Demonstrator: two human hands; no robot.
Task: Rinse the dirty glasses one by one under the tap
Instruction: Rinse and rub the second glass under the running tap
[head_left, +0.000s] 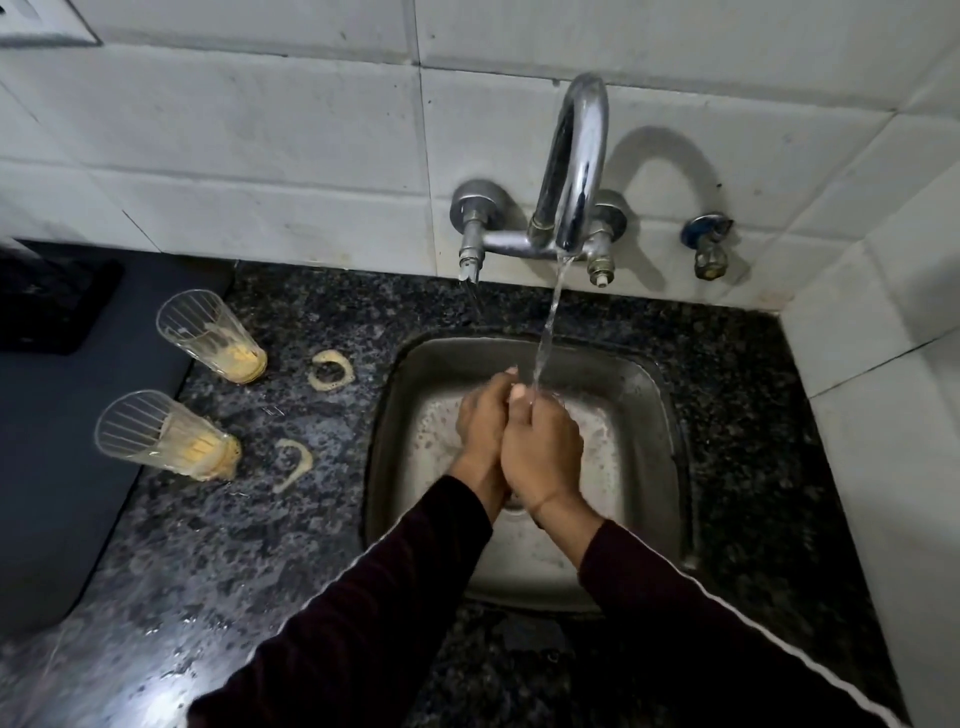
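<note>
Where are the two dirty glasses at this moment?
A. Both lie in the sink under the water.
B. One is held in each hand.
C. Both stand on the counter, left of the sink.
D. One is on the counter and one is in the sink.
C: the far glass and the near glass stand on the dark counter left of the sink, while both hands meet under the tap.

- The tap (574, 156) spout arches over the back of the sink (660, 415), and its stream (545, 338) falls through the middle of the basin.
- Both hands, left hand (485, 421) and right hand (543, 447), pressed together, fill the basin's centre; what lies beneath them is probably hidden.
- Two dirty glasses (208, 335) (161, 434) stand on the counter (260, 545) left of the sink, with two residue rings (331, 370) (293, 464) between.
- Counter nearer the viewer lies open.
</note>
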